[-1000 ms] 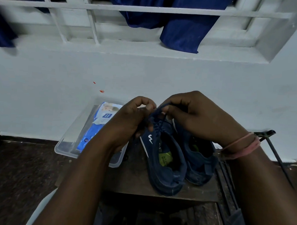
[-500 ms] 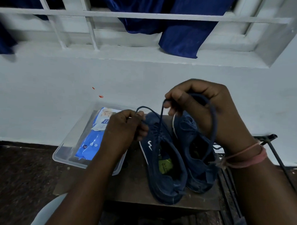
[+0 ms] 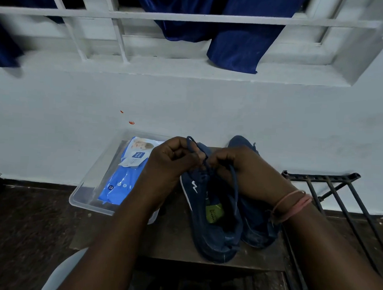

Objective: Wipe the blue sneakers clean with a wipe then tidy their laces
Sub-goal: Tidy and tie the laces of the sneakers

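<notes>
Item: blue sneakers, one pair, on the brown bench [image 3: 174, 242], side by side and touching. I read the long axis of each as running from me toward the white wall [image 3: 209, 106]: heels nearest me, toes at the wall end, openings up. The left sneaker [image 3: 207, 232] shows a white logo on its outer side and a green insole label; the right sneaker [image 3: 257, 225] sits just beside it, its toe reaching a little further toward the wall.

Laces [image 3: 235, 185]: dark blue, on the left sneaker, raised above the tongue.

Hands: both over the front half of the left sneaker, close together. My left hand [image 3: 172, 159] has its fingers curled and pinches a loop of lace that stands up above the knuckles. My right hand [image 3: 239, 166] also has curled fingers gripping lace, with a loop hanging down beside the wrist. Pink bands [image 3: 292, 202] circle the right wrist.

Also present: a clear plastic tray [image 3: 84, 197] on the bench just left of the sneakers, holding a blue pack of wipes [image 3: 124, 179]; a black metal rack [image 3: 336, 193] to the right; a blue cloth [image 3: 239, 46] draped over the window grille [image 3: 117, 14] above.
</notes>
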